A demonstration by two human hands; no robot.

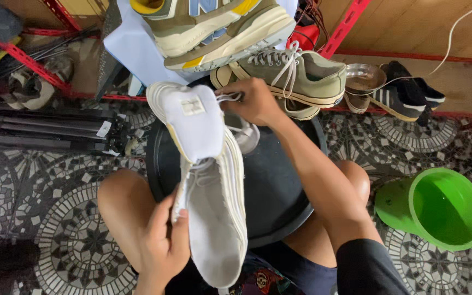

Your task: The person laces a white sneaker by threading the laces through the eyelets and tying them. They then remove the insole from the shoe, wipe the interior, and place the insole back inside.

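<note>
White fabric fills the space between your two hands: you are holding a white shoe (211,218) over your lap, with its opening turned up to you and its tongue (195,123) folded back toward the toe end. Your left hand (165,240) is closed around the near side of the shoe, with the thumb pressed against the edge of the opening and the fingers wrapped behind it. Your right hand (255,101) is at the far end of the shoe, beside the tongue, and its fingers are pinched together on a white lace (230,98); the hand is nearly closed. Under both hands, between your knees, lies a round black tray (279,191), and the shoe hangs above it. Just beyond your right hand stands an olive green canvas shoe (307,74) with white laces, and a second one lies partly under it. Above that, farther from you, there is a big beige sneaker (219,27) with yellow parts, resting on something pale blue. To the right of your right arm, on the patterned tile floor (45,218), a bright green plastic bucket (446,207) lies tipped on its side. A pair of dark shoes (405,93) and a small metal bowl (363,76) are beyond it. Far to the left of your left hand lies a folded black tripod (39,128).
</note>
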